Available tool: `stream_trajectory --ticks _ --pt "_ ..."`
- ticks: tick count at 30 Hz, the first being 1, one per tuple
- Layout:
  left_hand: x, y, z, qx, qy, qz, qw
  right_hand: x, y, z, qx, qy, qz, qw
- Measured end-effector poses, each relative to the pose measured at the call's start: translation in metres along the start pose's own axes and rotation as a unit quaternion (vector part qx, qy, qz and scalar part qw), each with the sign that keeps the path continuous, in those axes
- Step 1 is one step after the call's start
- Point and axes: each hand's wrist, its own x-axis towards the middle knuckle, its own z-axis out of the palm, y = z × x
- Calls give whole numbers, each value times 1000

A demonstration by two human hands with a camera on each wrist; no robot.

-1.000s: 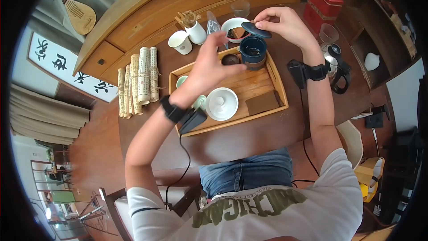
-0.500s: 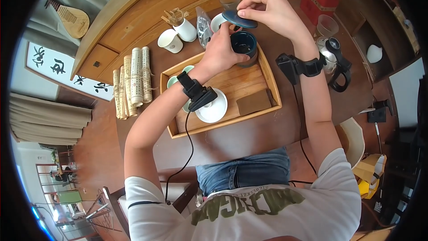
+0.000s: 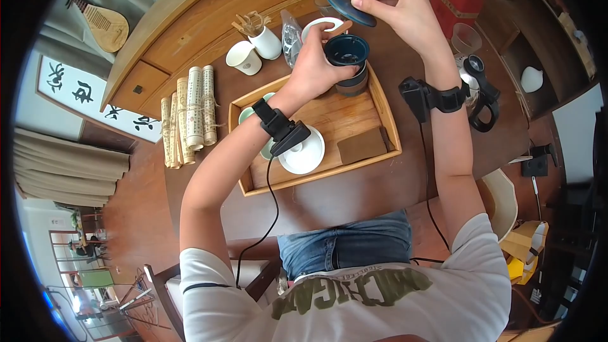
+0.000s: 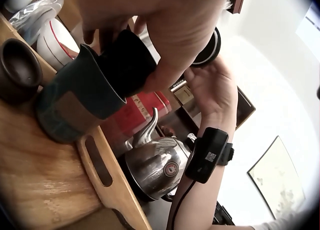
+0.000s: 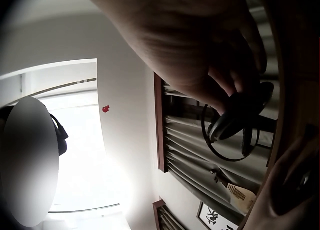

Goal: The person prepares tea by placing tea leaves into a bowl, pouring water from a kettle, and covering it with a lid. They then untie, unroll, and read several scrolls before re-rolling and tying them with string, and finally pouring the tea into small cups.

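Observation:
My left hand [image 3: 311,66] grips a dark inner tea strainer [image 4: 127,62] by its rim. The strainer is partly raised out of a dark teal mug [image 4: 80,97] with a brown band, its lower end still inside. The mug stands at the far right corner of the wooden tray [image 3: 380,111]. Above and beyond it, my right hand [image 3: 402,16] pinches a round teal lid [image 3: 351,10] by the knob, tilted in the air. A small dark brown cup [image 4: 20,69] sits beside the mug on the tray.
On the tray are a white lidded bowl [image 3: 304,155], pale green cups [image 3: 246,114] and a folded brown cloth [image 3: 362,145]. Around it stand bamboo scrolls [image 3: 193,107], a white pitcher [image 3: 243,58], a white utensil holder [image 3: 266,44], a red tin [image 3: 456,0] and a steel kettle [image 3: 472,82].
My left hand has reached right to the mug, taken hold of the strainer and raised it partway. The lid in my right hand has moved up, away from the mug.

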Motion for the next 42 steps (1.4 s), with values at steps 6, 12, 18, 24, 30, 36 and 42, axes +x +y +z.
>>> stream_trajectory --ticks 6,12,18,24,30,36,42 --pt "-1 -8 9 44 30 51 997 -1 -2 -2 13 5 -2 1000" --pt "1 1 1 74 32 79 994 0 -4 -4 6 2 6 1000" --pt "3 13 -10 78 -21 83 993 2 5 -9 51 12 -16 998" --pt "8 13 -16 84 -54 62 993 0 4 -6 52 9 -5 999" --pt "7 13 -18 65 -78 69 992 -2 -5 -2 36 1 -1 999" --pt "18 2 -18 23 -119 50 991 -1 -2 0 56 22 -34 998" --pt "28 4 -23 -95 -155 -92 979 -1 -5 -2 56 12 -25 998"
